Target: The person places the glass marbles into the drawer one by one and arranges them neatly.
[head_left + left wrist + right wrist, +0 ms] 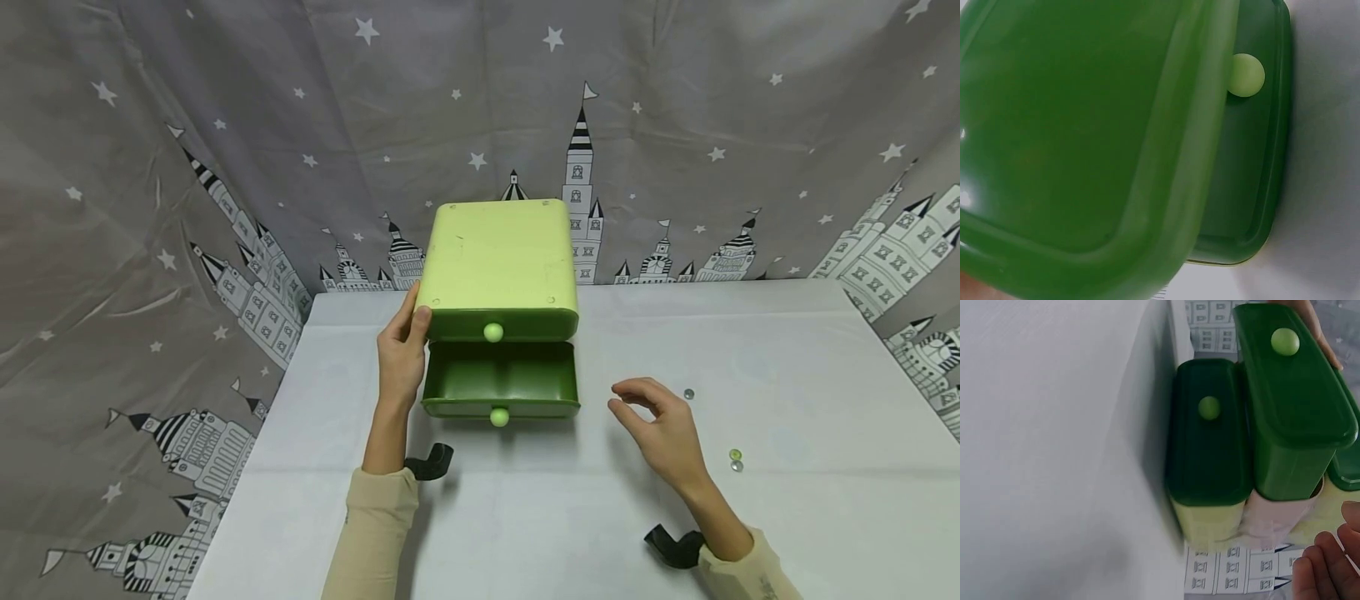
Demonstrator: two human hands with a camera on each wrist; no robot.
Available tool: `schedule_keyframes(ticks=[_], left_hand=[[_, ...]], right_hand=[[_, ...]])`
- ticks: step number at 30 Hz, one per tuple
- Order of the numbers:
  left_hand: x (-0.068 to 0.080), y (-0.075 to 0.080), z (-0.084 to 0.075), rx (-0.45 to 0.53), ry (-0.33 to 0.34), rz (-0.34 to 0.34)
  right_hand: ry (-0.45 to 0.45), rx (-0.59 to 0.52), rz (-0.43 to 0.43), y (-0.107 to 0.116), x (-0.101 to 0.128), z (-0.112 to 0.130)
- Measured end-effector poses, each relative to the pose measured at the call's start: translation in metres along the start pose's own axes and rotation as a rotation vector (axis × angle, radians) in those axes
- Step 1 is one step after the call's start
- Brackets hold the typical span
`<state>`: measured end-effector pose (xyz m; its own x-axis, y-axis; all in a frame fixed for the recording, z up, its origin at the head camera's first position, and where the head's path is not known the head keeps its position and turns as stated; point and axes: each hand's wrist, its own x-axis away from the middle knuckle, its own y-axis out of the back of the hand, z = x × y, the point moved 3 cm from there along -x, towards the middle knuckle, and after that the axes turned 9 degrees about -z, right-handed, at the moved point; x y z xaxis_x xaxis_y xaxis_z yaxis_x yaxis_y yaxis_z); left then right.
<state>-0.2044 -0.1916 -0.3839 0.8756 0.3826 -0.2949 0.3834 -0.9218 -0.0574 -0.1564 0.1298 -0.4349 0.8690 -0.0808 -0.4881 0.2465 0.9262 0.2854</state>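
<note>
At the far middle of a white table, a green drawer box stands with its lower drawer pulled out and its upper drawer closed. The left hand rests against the box's left front corner, thumb laid on it, fingers fairly straight. The right hand hovers just right of the drawer, fingers loosely curled, holding nothing. Small glass beads lie near right, before a starred castle curtain.
</note>
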Motion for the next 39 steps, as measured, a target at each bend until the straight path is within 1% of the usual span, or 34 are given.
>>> schedule_keyframes(ticks=[2, 7, 13, 15, 18, 20, 22, 30, 34, 39], left_hand=[[0.0, 0.0, 0.0, 0.001, 0.001, 0.0], [0.0, 0.0, 0.0, -0.003, 0.001, 0.001], [0.001, 0.0, -0.001, -0.019, -0.002, 0.006], [0.001, 0.0, -0.001, -0.019, 0.002, 0.007], [0.001, 0.0, -0.001, -0.015, 0.004, 0.007], [0.001, 0.0, -0.002, -0.015, 0.004, 0.007], [0.001, 0.0, -0.002, -0.013, 0.003, 0.008], [0.001, 0.001, -0.001, -0.028, 0.006, 0.001], [0.001, 0.001, -0.001, -0.032, 0.004, -0.001], [0.0, 0.001, -0.001, -0.039, -0.005, 0.003]], right_hand=[[0.008, 0.002, -0.006, 0.003, 0.001, -0.011], [0.058, 0.021, -0.017, 0.009, 0.005, -0.023], [0.066, 0.061, -0.051, 0.018, 0.008, -0.028], [0.071, 0.081, -0.07, 0.022, 0.007, -0.02], [0.082, 0.101, -0.097, 0.028, 0.006, -0.023], [0.069, 0.12, -0.109, 0.032, 0.006, -0.025], [0.055, 0.128, -0.115, 0.036, 0.006, -0.038], [0.002, 0.162, -0.123, 0.044, 0.006, -0.048], [-0.006, 0.168, -0.138, 0.046, 0.004, -0.052], [-0.006, 0.2, -0.156, 0.049, 0.002, -0.055]])
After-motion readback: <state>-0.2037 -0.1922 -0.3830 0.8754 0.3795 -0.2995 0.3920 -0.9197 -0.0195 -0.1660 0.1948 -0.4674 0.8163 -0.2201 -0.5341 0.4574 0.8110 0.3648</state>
